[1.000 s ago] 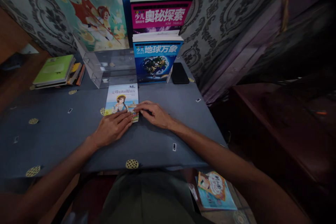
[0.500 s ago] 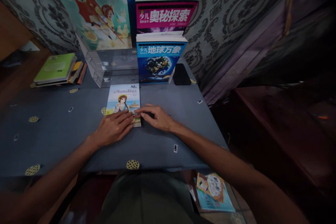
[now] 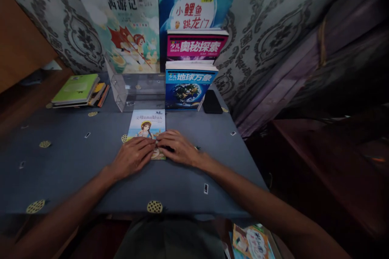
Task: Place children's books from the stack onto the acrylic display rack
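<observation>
A small paperback book [image 3: 146,124] with a girl in a yellow hat on its cover lies face up on the table, its lower part covered by both hands. My left hand [image 3: 134,154] rests flat on the cover's lower left, fingers stretched out. From the right, my right hand [image 3: 180,148] lies over the cover's lower right edge with its fingers extended and slightly bent. The fingertips of the two hands meet near the book's middle. Just behind the book stands a clear acrylic book stand [image 3: 117,89], with its left section free in front.
On the stand are a blue book with a globe [image 3: 185,94], a magenta book [image 3: 194,45] and two tall picture books behind. A black phone [image 3: 212,102] lies right of it. A pile topped by a green book [image 3: 75,88] is at left. Another book [image 3: 252,243] sits below the table edge.
The view has tilted up, so the scene sits lower in the picture. My right hand's fingers have spread flatter over the cover. My left hand stays on the book.
</observation>
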Tool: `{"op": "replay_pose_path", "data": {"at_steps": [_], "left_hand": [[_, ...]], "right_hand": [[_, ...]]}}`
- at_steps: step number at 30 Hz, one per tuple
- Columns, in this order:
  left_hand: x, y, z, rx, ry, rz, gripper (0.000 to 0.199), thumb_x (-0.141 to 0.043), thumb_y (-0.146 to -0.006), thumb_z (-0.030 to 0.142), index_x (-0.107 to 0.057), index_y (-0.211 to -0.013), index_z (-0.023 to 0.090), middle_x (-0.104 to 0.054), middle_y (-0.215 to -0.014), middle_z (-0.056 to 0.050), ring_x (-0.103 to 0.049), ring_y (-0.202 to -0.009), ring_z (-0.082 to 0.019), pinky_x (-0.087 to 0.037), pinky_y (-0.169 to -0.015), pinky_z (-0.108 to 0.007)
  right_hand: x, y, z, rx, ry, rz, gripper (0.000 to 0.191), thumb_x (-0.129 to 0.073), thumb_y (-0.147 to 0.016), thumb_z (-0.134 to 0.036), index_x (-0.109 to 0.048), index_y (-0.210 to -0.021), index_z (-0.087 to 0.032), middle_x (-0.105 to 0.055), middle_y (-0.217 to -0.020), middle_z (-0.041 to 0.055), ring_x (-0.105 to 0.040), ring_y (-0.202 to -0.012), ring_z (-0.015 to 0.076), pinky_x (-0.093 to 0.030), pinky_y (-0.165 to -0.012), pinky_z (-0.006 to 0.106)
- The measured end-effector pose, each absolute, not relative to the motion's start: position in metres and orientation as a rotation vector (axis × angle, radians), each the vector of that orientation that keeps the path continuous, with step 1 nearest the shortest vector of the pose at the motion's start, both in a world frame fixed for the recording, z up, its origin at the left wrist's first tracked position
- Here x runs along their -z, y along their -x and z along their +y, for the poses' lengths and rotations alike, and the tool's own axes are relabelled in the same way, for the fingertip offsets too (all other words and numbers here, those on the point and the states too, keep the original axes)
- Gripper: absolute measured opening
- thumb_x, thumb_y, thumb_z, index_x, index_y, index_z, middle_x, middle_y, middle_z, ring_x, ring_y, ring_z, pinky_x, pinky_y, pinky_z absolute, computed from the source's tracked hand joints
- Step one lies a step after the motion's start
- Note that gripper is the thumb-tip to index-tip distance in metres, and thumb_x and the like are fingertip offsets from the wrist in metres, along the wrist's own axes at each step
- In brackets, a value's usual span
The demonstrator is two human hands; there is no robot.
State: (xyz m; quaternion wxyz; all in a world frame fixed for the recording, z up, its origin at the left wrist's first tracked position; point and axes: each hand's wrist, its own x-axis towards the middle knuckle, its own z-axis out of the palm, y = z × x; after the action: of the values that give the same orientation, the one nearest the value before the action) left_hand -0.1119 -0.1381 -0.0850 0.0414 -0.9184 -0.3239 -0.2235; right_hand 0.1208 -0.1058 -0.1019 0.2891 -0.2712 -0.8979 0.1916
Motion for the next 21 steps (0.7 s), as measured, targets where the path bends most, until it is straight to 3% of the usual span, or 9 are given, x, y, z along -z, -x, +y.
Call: {"op": "replay_pose_path", "data": {"at_steps": [6,15,21], "left_hand": [[0.088,0.114,-0.136,0.628,2.812,-1.105,0.03,-0.047,-0.102,0.027,-0.07,-0.12,0.021,-0.073,-0.122,-0.008,-0.064,-0.116,-0.024,-0.052,-0.096,-0.043],[0.105,0.123,-0.129,0.664,2.668,-1.394,0.038,-0.045,-0.102,0.035,-0.06,-0.135,0.023,-0.056,-0.148,-0.013,-0.045,-0.141,-0.032,-0.043,-0.111,-0.057],[0.122,0.128,-0.122,0.677,2.618,-1.469,0.043,-0.046,-0.102,0.038,-0.054,-0.141,0.023,-0.05,-0.153,-0.013,-0.038,-0.148,-0.033,-0.044,-0.113,-0.058]], "right_hand": [[0.109,-0.111,-0.057,-0.443,1.091,-2.37,0.039,-0.059,-0.098,-0.029,-0.062,-0.134,-0.014,-0.059,-0.146,0.0167,-0.049,-0.142,0.0257,-0.031,-0.12,0.053],[0.108,-0.101,-0.049,-0.34,1.276,-2.421,0.056,-0.054,-0.099,-0.038,-0.049,-0.148,-0.011,-0.044,-0.157,0.0205,-0.035,-0.151,0.0292,-0.027,-0.123,0.055],[0.102,-0.105,-0.082,-0.274,1.262,-2.526,0.068,-0.055,-0.098,-0.048,-0.043,-0.152,-0.009,-0.035,-0.16,0.0258,-0.031,-0.152,0.0348,-0.028,-0.121,0.06]]}}
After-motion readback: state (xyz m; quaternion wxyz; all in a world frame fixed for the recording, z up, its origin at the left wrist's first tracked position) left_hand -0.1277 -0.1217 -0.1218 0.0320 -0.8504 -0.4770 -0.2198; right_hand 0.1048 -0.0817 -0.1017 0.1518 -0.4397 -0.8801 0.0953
